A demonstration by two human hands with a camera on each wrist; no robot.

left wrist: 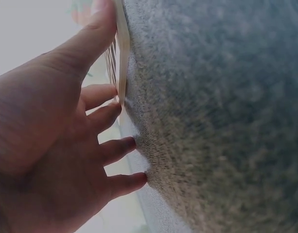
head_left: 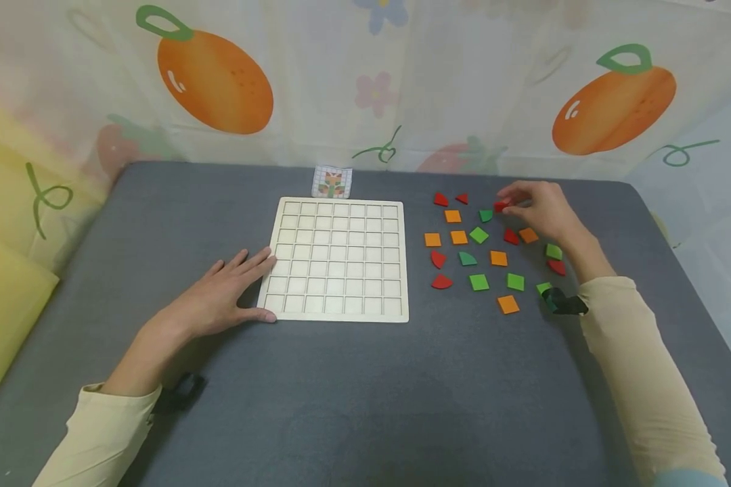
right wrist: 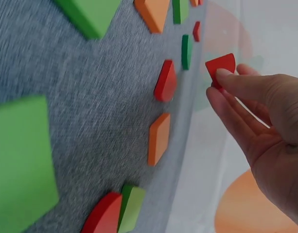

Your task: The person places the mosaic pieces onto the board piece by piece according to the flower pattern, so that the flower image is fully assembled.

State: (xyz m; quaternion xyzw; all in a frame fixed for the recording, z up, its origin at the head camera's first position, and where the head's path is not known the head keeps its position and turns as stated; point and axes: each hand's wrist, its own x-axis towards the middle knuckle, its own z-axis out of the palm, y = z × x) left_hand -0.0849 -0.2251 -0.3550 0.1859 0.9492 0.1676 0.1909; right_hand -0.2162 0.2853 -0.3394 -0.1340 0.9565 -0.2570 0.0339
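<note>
A grey felt tabletop (head_left: 353,392) under a fruit-print curtain (head_left: 219,81). The left hand (head_left: 219,297), fingers flat and relaxed, steadies the pale wooden grid board (head_left: 338,257) at its near-left corner. The right hand (head_left: 545,210) pinches a small red wooden piece (right wrist: 220,65), lifted clear of the scattered red, orange and green pieces (head_left: 478,235). Looks like the pick-up step; next it needs carrying to a chosen cell, matched against the small pattern card (head_left: 331,181).

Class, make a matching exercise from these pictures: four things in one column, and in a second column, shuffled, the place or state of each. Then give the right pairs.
Column one:
1. left hand
2. right hand
3. grid board
4. pattern card

Column two:
A. at the table's far edge, behind the board
B. pinches a red piece
C. lies flat, every cell bare
D. rests open against the board's left edge

Pairs: 1-D, 2-B, 3-C, 4-A
</note>
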